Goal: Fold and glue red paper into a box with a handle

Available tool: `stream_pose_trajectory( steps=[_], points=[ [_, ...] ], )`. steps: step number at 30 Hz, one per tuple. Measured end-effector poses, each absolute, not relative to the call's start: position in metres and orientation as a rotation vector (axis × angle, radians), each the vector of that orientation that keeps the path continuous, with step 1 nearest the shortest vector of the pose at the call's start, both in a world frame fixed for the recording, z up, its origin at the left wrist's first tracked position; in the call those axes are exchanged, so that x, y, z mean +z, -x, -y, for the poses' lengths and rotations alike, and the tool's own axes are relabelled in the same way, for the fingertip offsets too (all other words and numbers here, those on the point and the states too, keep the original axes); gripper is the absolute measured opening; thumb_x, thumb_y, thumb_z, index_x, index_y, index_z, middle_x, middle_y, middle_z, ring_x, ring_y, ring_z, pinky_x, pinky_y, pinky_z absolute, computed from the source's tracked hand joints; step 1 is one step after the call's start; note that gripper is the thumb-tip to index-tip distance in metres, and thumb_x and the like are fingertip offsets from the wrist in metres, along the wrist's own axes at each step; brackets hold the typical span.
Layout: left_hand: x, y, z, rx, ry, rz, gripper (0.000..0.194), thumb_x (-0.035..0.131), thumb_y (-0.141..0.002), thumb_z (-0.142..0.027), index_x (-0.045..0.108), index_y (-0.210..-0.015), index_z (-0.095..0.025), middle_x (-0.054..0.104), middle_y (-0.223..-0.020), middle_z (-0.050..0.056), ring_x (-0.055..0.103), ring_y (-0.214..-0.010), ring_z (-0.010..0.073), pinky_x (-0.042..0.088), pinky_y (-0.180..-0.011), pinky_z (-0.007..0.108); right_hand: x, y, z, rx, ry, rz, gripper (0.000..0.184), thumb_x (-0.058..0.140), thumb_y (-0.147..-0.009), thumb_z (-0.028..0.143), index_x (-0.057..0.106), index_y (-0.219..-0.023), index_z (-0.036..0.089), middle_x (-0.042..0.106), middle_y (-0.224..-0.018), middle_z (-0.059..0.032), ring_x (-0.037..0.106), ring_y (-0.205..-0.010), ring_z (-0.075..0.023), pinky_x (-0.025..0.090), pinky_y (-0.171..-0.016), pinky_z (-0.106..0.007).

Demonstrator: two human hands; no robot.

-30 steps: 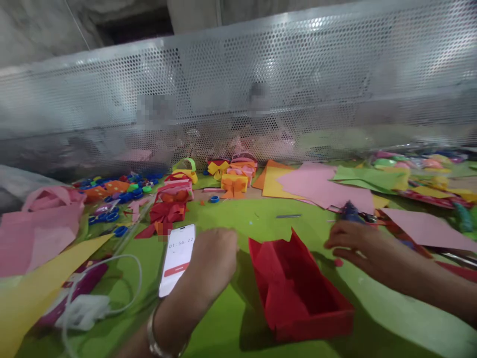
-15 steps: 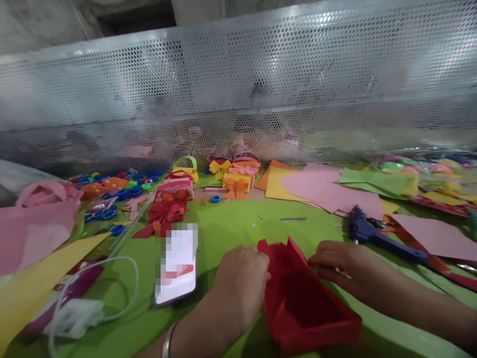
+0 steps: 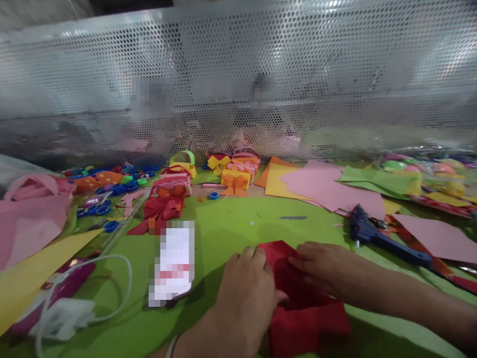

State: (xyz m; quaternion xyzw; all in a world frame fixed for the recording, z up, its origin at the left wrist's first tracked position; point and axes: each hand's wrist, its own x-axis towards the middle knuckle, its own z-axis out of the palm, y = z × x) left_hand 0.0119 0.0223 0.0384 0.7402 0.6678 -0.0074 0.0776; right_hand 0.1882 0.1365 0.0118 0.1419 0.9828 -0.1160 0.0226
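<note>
A red folded box (image 3: 309, 323), with its top side facing up, rests on the green tabletop in front of me. My left hand (image 3: 248, 288) grips its left wall, the thumb bent inward over the edge. On the opposite side, my right hand (image 3: 320, 266) holds the right wall, with fingertips reaching over into the box. Both hands hide much of the side walls. The far end of the box shows between my fingers, and the near end stands loosely folded.
A phone (image 3: 175, 263) lies left of my hands, beside a white charger and cable (image 3: 67, 318). A blue glue gun (image 3: 387, 243) lies to the right, near pink sheets (image 3: 331, 186). Small decorated bags (image 3: 234, 181) and scissors (image 3: 95, 209) sit toward a perforated metal panel (image 3: 223, 74).
My right hand has moved left, from outside the right wall to over it. The box's walls have drawn inward and its opening looks narrower. My left hand has shifted slightly.
</note>
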Motion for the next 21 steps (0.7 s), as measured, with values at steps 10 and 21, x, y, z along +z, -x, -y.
stream_pose_trajectory(
  steps=[10,21],
  points=[
    [0.028,-0.005,-0.031,-0.030,-2.361,-1.896,0.045,0.076,-0.072,-0.050,0.071,-0.093,-0.011,0.069,-0.090,0.010,0.063,-0.088,0.0280,0.053,-0.077,0.041,0.003,-0.184,-0.148,-0.600,-0.472,-3.059,0.022,0.053,-0.082,0.008,0.071,-0.092,0.017,0.061,-0.075,-0.0035,0.059,-0.067,-0.0162,0.040,-0.059,-0.025],
    [0.023,-0.010,-0.030,-0.033,-2.320,-1.885,0.037,0.077,-0.076,-0.025,0.066,-0.109,-0.013,0.061,-0.126,0.019,0.061,-0.112,0.0312,0.053,-0.091,0.043,-0.020,-0.184,-0.144,-0.097,-0.428,-3.262,0.030,0.055,-0.074,0.005,0.061,-0.102,0.016,0.059,-0.086,-0.0066,0.054,-0.073,-0.0218,0.045,-0.067,-0.036]
  ],
)
